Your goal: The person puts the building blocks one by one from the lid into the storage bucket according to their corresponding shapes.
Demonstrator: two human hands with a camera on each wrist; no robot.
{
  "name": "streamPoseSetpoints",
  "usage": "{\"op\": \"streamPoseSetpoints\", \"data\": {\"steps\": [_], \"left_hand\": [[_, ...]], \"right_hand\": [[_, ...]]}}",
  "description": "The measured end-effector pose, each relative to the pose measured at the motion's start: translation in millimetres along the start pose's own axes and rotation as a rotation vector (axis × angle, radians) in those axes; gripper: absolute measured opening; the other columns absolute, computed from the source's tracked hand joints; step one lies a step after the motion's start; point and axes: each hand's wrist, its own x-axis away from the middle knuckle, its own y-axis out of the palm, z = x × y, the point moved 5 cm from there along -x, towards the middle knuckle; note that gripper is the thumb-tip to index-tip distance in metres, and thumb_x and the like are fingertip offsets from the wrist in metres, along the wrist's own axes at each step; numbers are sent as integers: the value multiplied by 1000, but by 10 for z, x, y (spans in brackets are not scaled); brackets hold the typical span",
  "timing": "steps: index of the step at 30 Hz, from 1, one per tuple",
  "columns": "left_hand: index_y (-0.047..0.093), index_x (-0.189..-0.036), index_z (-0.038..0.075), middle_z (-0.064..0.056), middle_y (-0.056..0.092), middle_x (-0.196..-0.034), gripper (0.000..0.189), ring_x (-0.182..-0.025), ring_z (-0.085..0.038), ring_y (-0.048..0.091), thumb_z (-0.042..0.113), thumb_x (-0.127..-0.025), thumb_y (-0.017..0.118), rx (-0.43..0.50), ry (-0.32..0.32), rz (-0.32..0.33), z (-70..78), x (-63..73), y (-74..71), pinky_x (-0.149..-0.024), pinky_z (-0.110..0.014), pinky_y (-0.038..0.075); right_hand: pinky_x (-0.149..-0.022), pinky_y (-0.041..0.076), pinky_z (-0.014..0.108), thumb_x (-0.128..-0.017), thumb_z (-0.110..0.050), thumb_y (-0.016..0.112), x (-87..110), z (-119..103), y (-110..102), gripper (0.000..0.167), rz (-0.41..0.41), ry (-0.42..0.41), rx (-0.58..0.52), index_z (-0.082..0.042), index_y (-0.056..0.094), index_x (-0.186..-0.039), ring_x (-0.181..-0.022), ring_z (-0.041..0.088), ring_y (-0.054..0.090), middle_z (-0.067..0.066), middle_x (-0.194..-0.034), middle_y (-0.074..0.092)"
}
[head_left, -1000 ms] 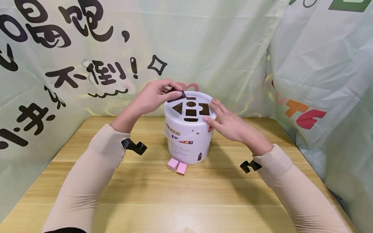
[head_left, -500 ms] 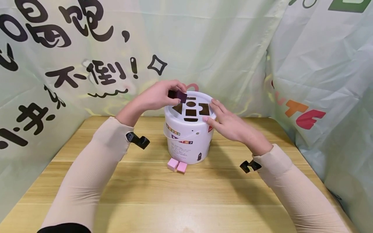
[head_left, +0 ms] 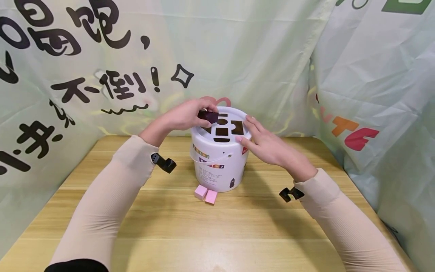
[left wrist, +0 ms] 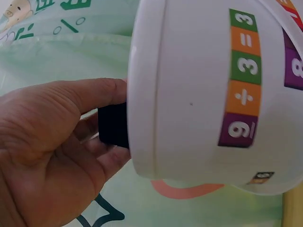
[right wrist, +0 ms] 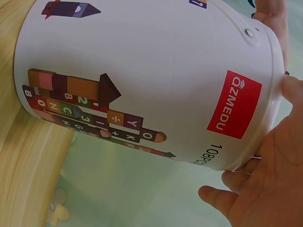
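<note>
A white bucket (head_left: 217, 175) stands on the table, its lid (head_left: 229, 132) cut with holes of various shapes. My left hand (head_left: 183, 114) pinches a dark purple block (head_left: 210, 116) between thumb and fingers at the lid's left side, where it partly covers the triangular hole. In the left wrist view, the block (left wrist: 113, 125) appears dark, with its lower end hidden behind the lid's rim. My right hand (head_left: 268, 146) rests on the right edge of the lid with its fingers spread. In the right wrist view, that hand (right wrist: 274, 170) touches the rim with relaxed fingers.
Two pink blocks, one on the left (head_left: 201, 192) and one on the right (head_left: 211, 197), lie at the bucket's front foot. A thin handle (head_left: 207, 163) hangs across the bucket's front. Printed cloth (head_left: 258, 56) encloses the wooden table (head_left: 217, 234) at the back and sides.
My left hand has shifted right and slightly down over the lid, turning the dark block as it moves; the block now covers more of the triangular hole. My right hand has stayed at the rim.
</note>
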Motion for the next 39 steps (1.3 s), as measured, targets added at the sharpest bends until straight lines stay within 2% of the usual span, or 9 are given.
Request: {"op": "streamPoseSetpoints", "data": {"steps": [6, 10, 13, 17, 21, 24, 30, 34, 39], "left_hand": [[62, -118, 3, -10, 60, -116, 30, -106, -24, 55, 6, -89, 70, -30, 43, -2, -25, -8, 32, -96, -36, 44], [65, -111, 4, -8, 63, -110, 21, -102, -23, 56, 6, -90, 69, -34, 45, -8, -44, 1, 47, -92, -36, 46], [67, -106, 7, -6, 64, -105, 17, -99, -22, 57, 7, -90, 70, -27, 45, -17, -66, 22, 59, -88, -35, 48], [68, -101, 8, -6, 65, -100, 13, -96, -21, 58, 6, -88, 72, 5, 74, -10, -90, 59, 58, -85, -35, 48], [70, -97, 8, -6, 65, -104, 12, -102, -21, 57, 4, -87, 73, 25, 140, -1, -94, 90, 44, -93, -36, 45], [71, -94, 7, -6, 65, -108, 9, -107, -22, 56, 2, -88, 71, 33, 175, -2, -100, 101, 39, -97, -37, 43], [70, -95, 8, -5, 67, -104, 7, -100, -21, 59, 2, -90, 69, 49, 126, -24, -126, 107, 58, -90, -37, 48], [69, -97, 10, -4, 68, -99, 9, -95, -20, 60, 5, -90, 70, 0, 90, -51, -126, 103, 86, -87, -38, 49], [67, -100, 10, -4, 66, -103, 15, -103, -23, 59, 2, -88, 69, -56, 77, -75, -81, 87, 103, -94, -39, 46]], "right_hand": [[-113, 25, 56, -95, -71, 26, -1, 0, 0, 87, 4, -3, 5, -11, 13, -158, -147, 33, 14, 3, -164, 1], [-113, 25, 55, -96, -70, 26, -2, -3, -2, 87, 7, -6, 6, -10, 13, -158, -147, 31, 12, 3, -164, 1], [-114, 24, 54, -96, -70, 26, 0, -6, -1, 87, 5, -6, 6, -10, 14, -157, -148, 29, 9, 4, -164, 1], [-113, 25, 54, -96, -69, 26, 3, -13, 0, 87, 1, -9, 9, -9, 13, -157, -146, 33, 15, 4, -164, 1], [-113, 25, 55, -96, -70, 25, 2, -14, 1, 87, 0, -8, 9, -9, 13, -158, -146, 34, 17, 5, -164, 1], [-113, 25, 54, -96, -71, 25, 1, -9, 4, 87, 1, 1, 6, -10, 14, -158, -148, 30, 11, 4, -164, 1], [-113, 25, 55, -95, -71, 26, 2, -2, 13, 88, 3, 4, 8, -10, 14, -157, -148, 28, 7, 5, -164, 2], [-113, 25, 54, -95, -71, 27, 3, -7, 13, 88, 5, 6, 1, -10, 15, -157, -148, 27, 8, 3, -164, 2], [-113, 25, 55, -96, -70, 27, 1, -11, 9, 87, 5, 1, 0, -10, 14, -158, -148, 29, 10, 2, -164, 1]]}}
